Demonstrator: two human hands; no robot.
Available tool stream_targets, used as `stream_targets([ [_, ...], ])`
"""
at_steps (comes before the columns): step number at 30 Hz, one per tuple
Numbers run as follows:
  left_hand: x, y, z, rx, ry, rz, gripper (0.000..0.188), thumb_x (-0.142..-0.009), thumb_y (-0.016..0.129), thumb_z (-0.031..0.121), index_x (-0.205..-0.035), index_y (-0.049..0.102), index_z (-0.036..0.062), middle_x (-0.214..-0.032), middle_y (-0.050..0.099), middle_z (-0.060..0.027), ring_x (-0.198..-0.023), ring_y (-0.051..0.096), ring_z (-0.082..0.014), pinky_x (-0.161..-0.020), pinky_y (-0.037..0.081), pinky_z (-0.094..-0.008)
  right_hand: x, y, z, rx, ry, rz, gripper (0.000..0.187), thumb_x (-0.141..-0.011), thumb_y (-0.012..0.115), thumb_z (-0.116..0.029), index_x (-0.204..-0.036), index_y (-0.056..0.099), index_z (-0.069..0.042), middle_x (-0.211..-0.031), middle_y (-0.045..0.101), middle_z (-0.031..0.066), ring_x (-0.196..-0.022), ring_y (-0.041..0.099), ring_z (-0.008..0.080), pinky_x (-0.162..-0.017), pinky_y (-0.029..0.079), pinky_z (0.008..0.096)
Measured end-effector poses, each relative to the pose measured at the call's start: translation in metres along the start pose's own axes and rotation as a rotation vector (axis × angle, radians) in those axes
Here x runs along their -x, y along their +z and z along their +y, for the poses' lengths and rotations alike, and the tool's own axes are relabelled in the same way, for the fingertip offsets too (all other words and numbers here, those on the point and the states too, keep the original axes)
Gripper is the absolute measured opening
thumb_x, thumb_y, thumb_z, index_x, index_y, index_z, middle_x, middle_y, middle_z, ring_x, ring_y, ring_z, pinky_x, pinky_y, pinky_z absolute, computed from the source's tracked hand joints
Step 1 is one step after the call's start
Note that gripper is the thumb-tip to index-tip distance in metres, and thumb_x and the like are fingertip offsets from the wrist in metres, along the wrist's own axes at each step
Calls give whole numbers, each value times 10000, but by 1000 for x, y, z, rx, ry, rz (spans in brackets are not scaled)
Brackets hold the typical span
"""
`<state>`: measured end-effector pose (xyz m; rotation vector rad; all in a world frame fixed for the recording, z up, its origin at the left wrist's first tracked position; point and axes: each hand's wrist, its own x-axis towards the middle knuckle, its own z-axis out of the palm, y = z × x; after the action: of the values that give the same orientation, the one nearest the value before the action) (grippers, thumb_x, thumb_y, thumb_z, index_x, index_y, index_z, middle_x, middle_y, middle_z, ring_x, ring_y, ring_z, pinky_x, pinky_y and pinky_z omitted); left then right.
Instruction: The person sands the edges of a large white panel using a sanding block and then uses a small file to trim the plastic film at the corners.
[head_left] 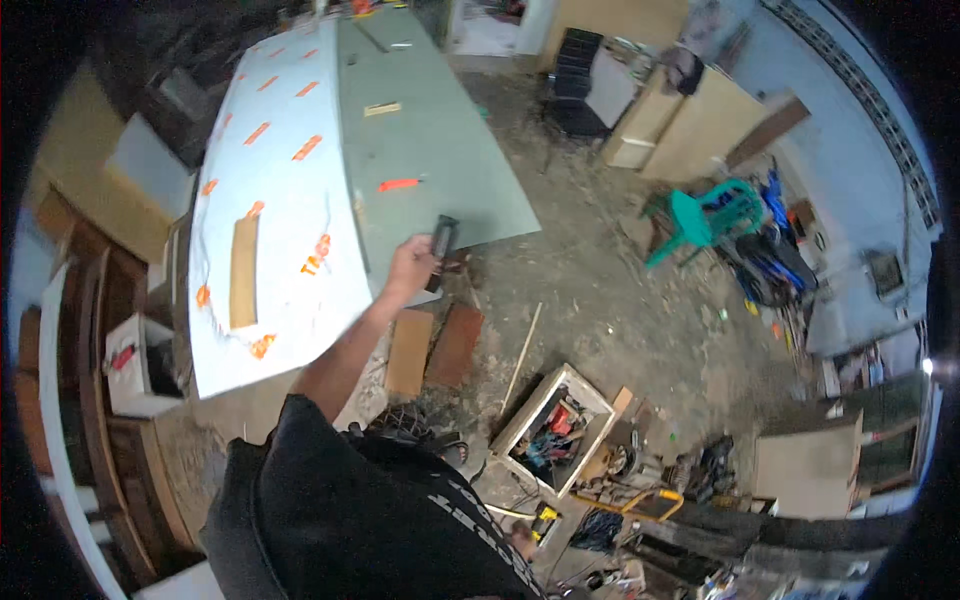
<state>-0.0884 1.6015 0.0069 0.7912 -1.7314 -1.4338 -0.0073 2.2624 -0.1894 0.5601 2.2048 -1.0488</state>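
My left hand (412, 265) is closed around a black oblong object (445, 238), held up over the near corner of a grey-green sheet (430, 140); its exact kind is unclear. Beyond it on the sheet lies an orange utility knife (400, 185). A white sheet (290, 200) with orange marks adjoins on the left, with a tan strip (243, 272) lying on it. My right hand (522, 542) is low by my body, beside a yellow-and-black tool (543, 520); its fingers are too small and blurred to read.
An open wooden box (506, 452) of tools stands on the floor at right of my body. Two brown boards (455, 345) lie below the sheets. A green plastic chair (705, 220) and leaning panels (700, 120) are at the right. A wooden cabinet (100, 330) flanks the left.
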Motion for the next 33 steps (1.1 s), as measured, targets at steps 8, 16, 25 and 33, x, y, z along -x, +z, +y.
stream_targets([
  [8,133,-3,74,-34,73,91,274,-926,652,2,-1197,624,-19,-931,690,-124,-822,688,-220,-779,578,-392,-19,2,-340,125,-850,-540,507,-1059,608,-240,-1484,547,30,-1478,601,196,-1370,556,267,-1129,424,371],
  [16,190,-26,110,-145,-274,-199,488,-814,719,148,-1296,668,85,-1119,671,-210,-961,685,-363,-816,562,-479,126,183,-427,-408,-358,-1176,480,-1080,575,-264,-1455,542,35,-1366,659,162,-1206,659,294,-1000,536,404],
  [25,175,-242,-9,-535,-340,369,532,-874,743,189,-1361,612,17,-1332,630,-266,-1232,609,-427,-1067,483,-484,76,263,-400,149,-368,-1021,504,-1116,433,-446,-1345,618,-37,-990,708,91,-707,594,134,-586,484,295],
  [33,135,-325,-79,-1160,-470,663,657,-937,683,417,-1521,511,170,-1586,449,-204,-1454,419,-435,-1148,386,-592,79,293,-490,615,-1162,-1163,399,-1066,578,-257,-1379,647,-19,-893,636,91,-767,598,181,-661,500,342],
])
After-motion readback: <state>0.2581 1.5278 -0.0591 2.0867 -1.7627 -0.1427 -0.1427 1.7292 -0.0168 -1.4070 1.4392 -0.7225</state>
